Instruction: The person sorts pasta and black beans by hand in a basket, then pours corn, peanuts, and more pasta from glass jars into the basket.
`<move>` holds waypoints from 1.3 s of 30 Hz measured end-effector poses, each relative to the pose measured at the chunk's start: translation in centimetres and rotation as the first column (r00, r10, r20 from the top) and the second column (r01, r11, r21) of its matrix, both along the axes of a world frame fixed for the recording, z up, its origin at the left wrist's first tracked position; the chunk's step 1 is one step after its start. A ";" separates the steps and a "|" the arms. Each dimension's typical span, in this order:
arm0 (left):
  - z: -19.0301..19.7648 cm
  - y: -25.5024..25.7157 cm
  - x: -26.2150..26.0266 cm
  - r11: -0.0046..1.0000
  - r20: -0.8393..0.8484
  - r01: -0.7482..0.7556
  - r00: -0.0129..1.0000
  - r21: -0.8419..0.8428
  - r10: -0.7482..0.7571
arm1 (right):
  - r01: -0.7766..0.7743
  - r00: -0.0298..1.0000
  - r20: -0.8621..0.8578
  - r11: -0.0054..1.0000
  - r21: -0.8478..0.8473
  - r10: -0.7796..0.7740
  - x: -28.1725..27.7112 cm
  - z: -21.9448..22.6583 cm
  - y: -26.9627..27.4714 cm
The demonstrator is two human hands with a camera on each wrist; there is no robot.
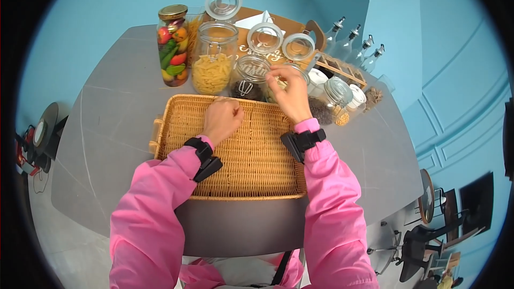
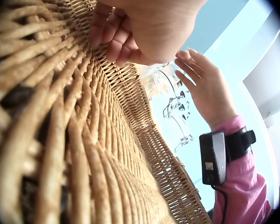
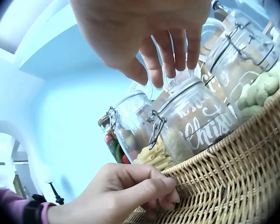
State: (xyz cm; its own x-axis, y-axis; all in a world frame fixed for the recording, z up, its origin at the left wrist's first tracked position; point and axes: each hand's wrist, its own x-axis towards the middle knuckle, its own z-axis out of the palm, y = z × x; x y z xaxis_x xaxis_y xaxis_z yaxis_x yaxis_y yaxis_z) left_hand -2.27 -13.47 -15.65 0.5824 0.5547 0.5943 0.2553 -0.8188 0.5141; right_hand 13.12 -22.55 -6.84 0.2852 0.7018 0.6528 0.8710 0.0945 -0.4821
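My right hand reaches over the row of jars beyond the basket, its fingers extended loosely above a clip-top glass jar with white lettering. No object shows in its grasp. A neighbouring jar holds pale green pieces. Inside the rectangular wicker basket, near its far wall, my left hand rests with loosely curled fingers and nothing in them. Just past that wall stands a large open glass jar of penne pasta. The lettered jar has dark contents in the head view.
A tall jar of colourful vegetables stands at the left. On the right are small jars and a wooden rack, with pourer bottles behind. A wooden sign leans at the back. The grey table surrounds the basket.
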 end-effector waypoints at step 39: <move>-0.8 -0.1 0.3 0.986 -0.093 -0.070 0.994 -0.149 0.056 | 0.544 0.721 -0.603 0.817 0.189 -0.341 19.8 -12.5 -10.5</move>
State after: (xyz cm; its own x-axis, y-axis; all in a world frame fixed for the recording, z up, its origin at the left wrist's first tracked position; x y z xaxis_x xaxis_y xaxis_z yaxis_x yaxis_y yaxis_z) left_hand -1.96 -13.61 -16.41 0.5900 0.6715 0.4484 0.3537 -0.7141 0.6041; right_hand 32.96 -33.03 -19.29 0.8673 0.1732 0.4667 0.4731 0.0043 -0.8810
